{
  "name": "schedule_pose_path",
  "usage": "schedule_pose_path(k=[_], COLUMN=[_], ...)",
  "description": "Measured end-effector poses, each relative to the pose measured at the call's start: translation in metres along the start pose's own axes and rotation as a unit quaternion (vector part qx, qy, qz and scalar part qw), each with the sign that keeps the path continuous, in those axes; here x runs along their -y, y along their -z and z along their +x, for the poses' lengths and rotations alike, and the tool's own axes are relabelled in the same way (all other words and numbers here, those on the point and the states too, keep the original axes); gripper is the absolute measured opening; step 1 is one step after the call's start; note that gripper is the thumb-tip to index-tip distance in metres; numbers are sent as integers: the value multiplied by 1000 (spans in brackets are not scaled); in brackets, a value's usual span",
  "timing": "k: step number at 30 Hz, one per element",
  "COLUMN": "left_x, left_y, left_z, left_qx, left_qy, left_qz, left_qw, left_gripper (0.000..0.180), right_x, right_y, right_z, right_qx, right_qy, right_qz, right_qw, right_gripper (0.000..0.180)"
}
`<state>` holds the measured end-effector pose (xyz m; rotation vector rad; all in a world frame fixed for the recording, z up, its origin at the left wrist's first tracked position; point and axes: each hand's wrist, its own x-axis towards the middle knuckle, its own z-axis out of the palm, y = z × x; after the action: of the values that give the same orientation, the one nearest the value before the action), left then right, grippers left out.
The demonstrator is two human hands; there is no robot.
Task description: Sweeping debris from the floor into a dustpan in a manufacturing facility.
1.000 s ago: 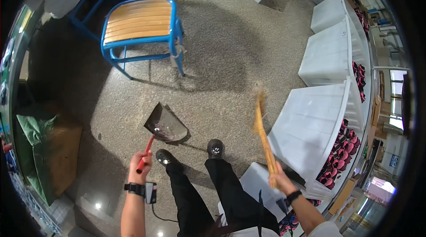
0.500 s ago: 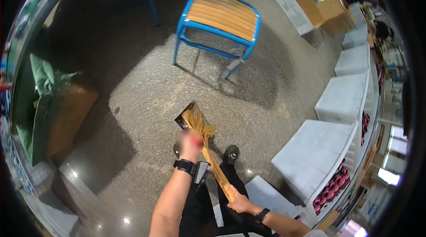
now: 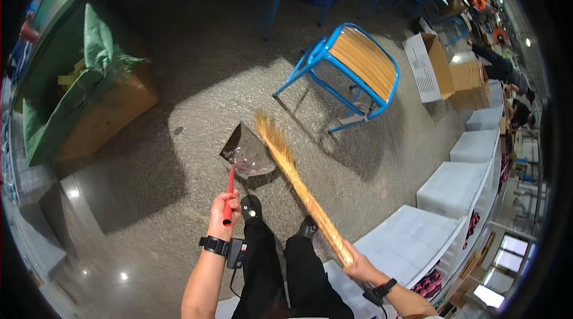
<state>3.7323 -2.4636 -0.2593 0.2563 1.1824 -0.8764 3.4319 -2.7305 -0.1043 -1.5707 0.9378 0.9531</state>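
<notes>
A metal dustpan [image 3: 255,153] with small bright scraps in it hangs or rests before my feet; whether it touches the floor I cannot tell. My left hand [image 3: 222,210] is closed around its red handle. In my right hand [image 3: 362,266] is the upper end of a straw broom [image 3: 307,199], slanting away from me to the left. The broom's bristles lie just right of the dustpan, beside its edge.
A blue-framed stool [image 3: 364,59] with a slatted wooden seat stands ahead. Open cardboard boxes [image 3: 431,68] are beyond it at the right. White bins [image 3: 450,187] line the right side. At left stands a brown box [image 3: 107,119] with green sacking. People are at the far right.
The broom's bristles have come out of the dustpan to its right. My left hand has moved left with the dustpan, whose inside now shows more. The whole view has shifted.
</notes>
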Motion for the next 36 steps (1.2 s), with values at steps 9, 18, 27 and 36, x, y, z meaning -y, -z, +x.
schedule_pose_path(k=[9, 18, 27, 36], left_x=[-60, -107, -148, -190], left_y=[-32, -34, 21, -25], left_z=[26, 18, -7, -20], left_qx=[-51, 8, 83, 32], left_qy=[-140, -187, -156, -218], left_qz=[-70, -136, -267, -345], left_qw=[986, 973, 947, 912], left_gripper=[13, 10, 17, 18], right_x=[158, 161, 268, 417], right_y=[0, -60, 14, 5], right_z=[181, 97, 173, 348], right_qx=[-82, 67, -69, -84], right_qy=[10, 37, 90, 73], right_qz=[-214, -242, -152, -200], right_qw=[973, 967, 982, 973], right_gripper=[86, 84, 86, 81])
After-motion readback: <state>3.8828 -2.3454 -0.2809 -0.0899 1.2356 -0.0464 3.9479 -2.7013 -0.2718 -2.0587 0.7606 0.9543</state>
